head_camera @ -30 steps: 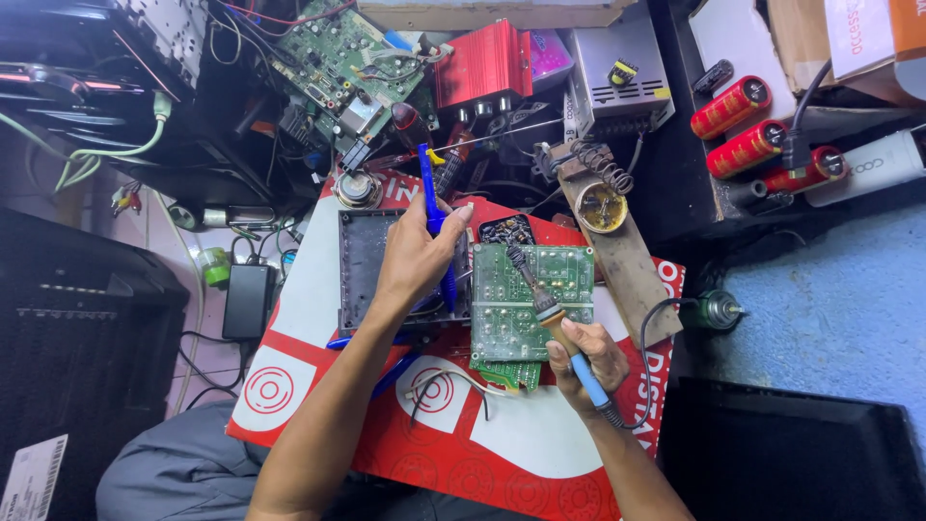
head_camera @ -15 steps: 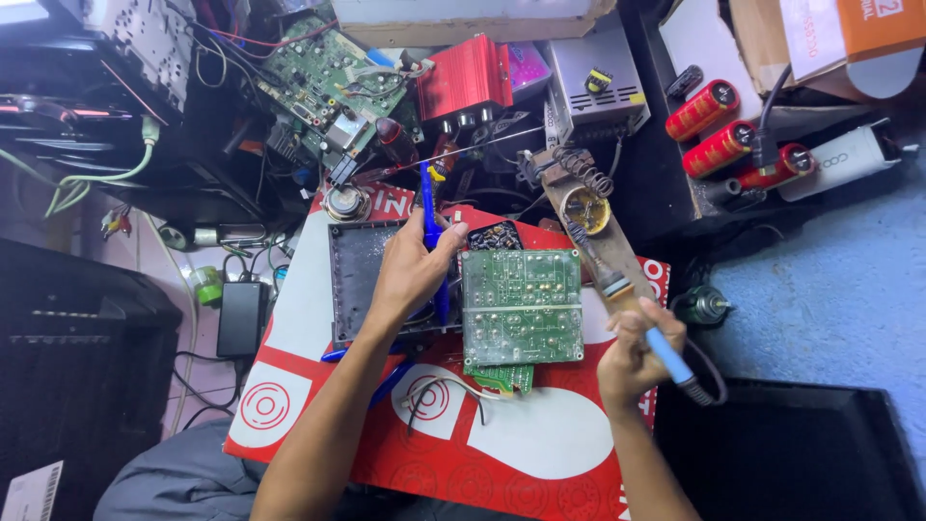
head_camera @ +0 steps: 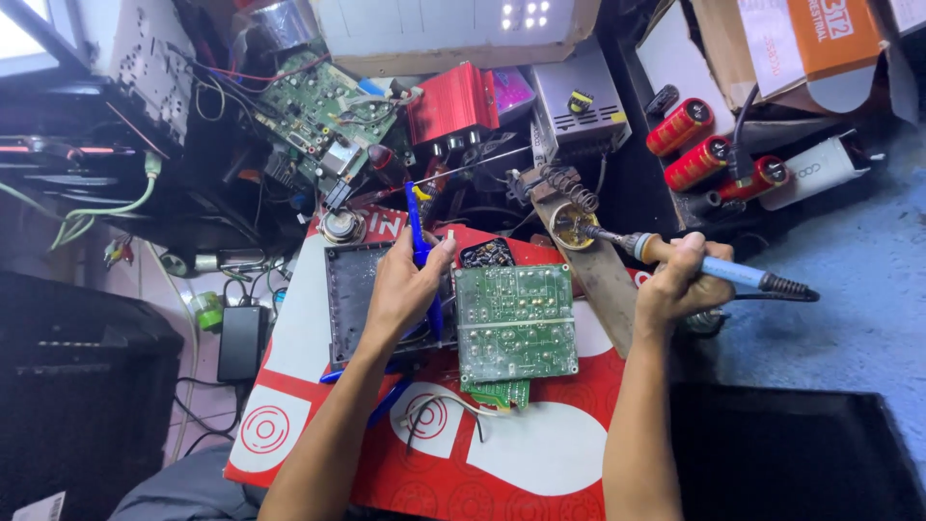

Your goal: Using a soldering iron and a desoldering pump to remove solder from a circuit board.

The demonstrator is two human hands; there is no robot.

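Holding the blue desoldering pump (head_camera: 421, 253) in the left hand (head_camera: 403, 287), closed around it beside the green circuit board (head_camera: 515, 321). Gripping the soldering iron (head_camera: 696, 262) tightly in the right hand (head_camera: 675, 282), tip at the small tin (head_camera: 570, 224), probably for cleaning.

The flat green rectangular circuit board (head_camera: 515, 323) lies between both grips; the blue-handled metal soldering iron (head_camera: 694, 263) sits in the right hand (head_camera: 675, 289), right of the board.

I make this out as an electronics repair workshop, probably, bare circuit boards (head_camera: 516, 323), soldering iron (head_camera: 709, 265), red capacitors (head_camera: 714, 154), loose wires, crowded bench
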